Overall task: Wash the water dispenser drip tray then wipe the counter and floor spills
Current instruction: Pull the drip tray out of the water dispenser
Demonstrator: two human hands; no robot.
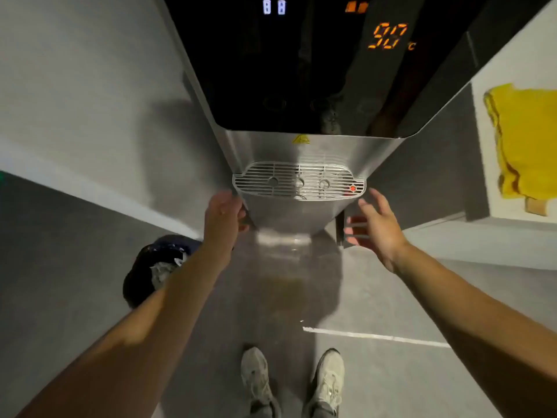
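Observation:
A tall water dispenser (301, 70) with a black glass front stands straight ahead, its display glowing orange. Its grey slotted drip tray (298, 180) sits in place on the steel ledge, a red dot at its right end. My left hand (223, 215) is at the tray's left end, fingers curled against the dispenser's side just below it. My right hand (376, 224) hovers just right of and below the tray's right end, fingers spread, holding nothing. A faint wet patch (283, 285) shows on the grey floor in front of the dispenser.
A yellow cloth (524, 140) lies on the white counter (488, 188) at the right. A bin lined with a black bag (156, 267) stands on the floor at the left, under my left forearm. My two pale shoes (292, 378) are on the floor below.

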